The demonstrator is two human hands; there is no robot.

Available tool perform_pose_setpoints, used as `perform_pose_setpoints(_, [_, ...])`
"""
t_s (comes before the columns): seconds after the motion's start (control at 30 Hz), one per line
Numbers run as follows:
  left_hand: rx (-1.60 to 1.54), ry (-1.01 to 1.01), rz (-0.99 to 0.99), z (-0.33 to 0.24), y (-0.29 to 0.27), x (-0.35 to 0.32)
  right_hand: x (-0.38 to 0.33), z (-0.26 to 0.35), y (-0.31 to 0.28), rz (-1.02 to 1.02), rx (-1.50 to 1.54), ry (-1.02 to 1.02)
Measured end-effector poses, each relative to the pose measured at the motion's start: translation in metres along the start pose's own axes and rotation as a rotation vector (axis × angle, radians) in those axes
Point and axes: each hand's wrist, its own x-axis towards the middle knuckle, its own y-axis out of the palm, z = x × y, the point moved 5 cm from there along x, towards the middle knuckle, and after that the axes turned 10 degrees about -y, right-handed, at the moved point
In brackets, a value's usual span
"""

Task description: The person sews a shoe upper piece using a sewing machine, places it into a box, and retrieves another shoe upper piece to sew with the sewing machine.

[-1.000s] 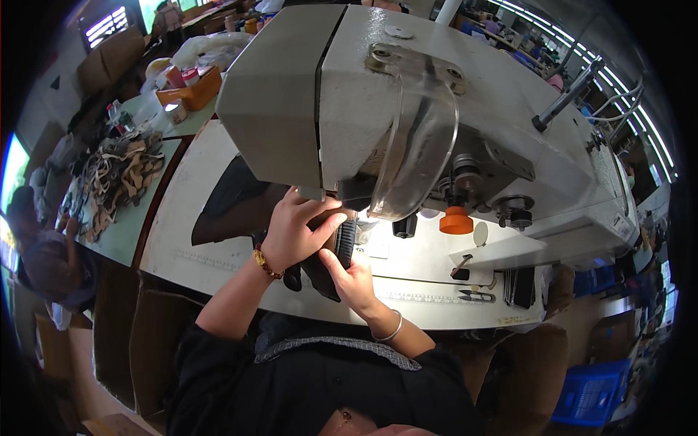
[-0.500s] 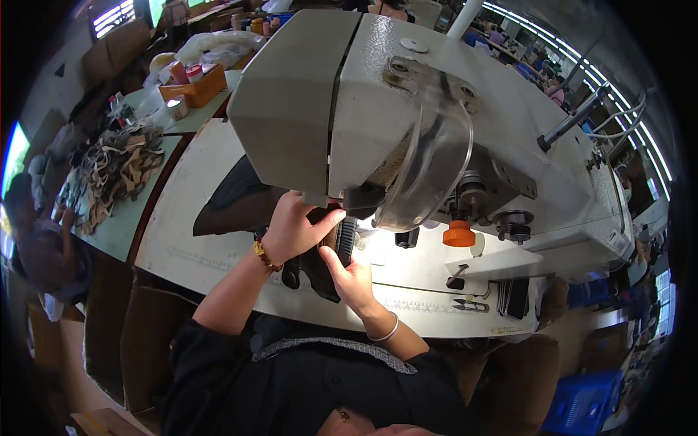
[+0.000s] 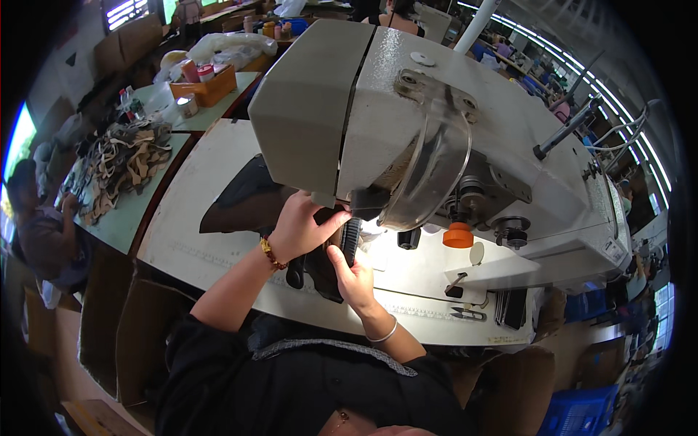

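Under the head of a large grey sewing machine (image 3: 302,109), my hands are on a dark brown-black leather piece (image 3: 243,207). It spreads out to the left on the pale machine table, and a black ribbed strip (image 3: 351,240) runs along it near the needle area. My left hand (image 3: 298,229) presses on the leather close to the machine head, thumb toward the strip, fingers partly hidden. Lower and to the right, my right hand (image 3: 355,282) grips the edge by the strip, its thumb on top. The machine head hides the needle and the stitching point.
An orange knob (image 3: 457,235) and a clear guard (image 3: 429,174) sit on the machine's near side. Small snips (image 3: 469,314) lie at the table's right. On a green table (image 3: 116,231) are leather scraps (image 3: 131,163) and an orange box (image 3: 205,87). Another person (image 3: 51,232) sits at far left.
The whole view has shifted slightly, with the machine now a little farther right and lower in it. Both hands keep nearly the same hold on the leather piece.
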Motion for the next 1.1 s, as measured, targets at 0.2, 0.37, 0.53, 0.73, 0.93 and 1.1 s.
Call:
perform_pose_setpoints(0.2, [0.034, -0.107, 0.190, -0.002, 0.002, -0.004, 0.003, 0.009, -0.005, 0.027, 0.093, 0.104])
perform_pose_setpoints(0.37, [0.248, -0.131, 0.515, -0.021, -0.013, 0.006, 0.003, 0.018, -0.023, 0.135, 0.141, 0.401])
perform_pose_setpoints(0.53, [0.485, -0.056, 0.476, -0.019, -0.014, 0.009, 0.023, 0.021, -0.059, 0.311, 0.071, 0.349])
perform_pose_setpoints(0.73, [0.278, 0.008, 0.428, -0.006, -0.014, 0.012, 0.021, -0.002, -0.079, 0.349, -0.381, 0.422])
perform_pose_setpoints(0.93, [0.285, -0.058, 0.578, 0.001, -0.012, 0.020, 0.017, 0.012, -0.065, 0.320, -0.302, 0.307])
perform_pose_setpoints(1.1, [0.367, 0.090, 0.492, 0.003, -0.015, 0.023, 0.013, 0.049, -0.048, 0.158, -0.225, 0.064])
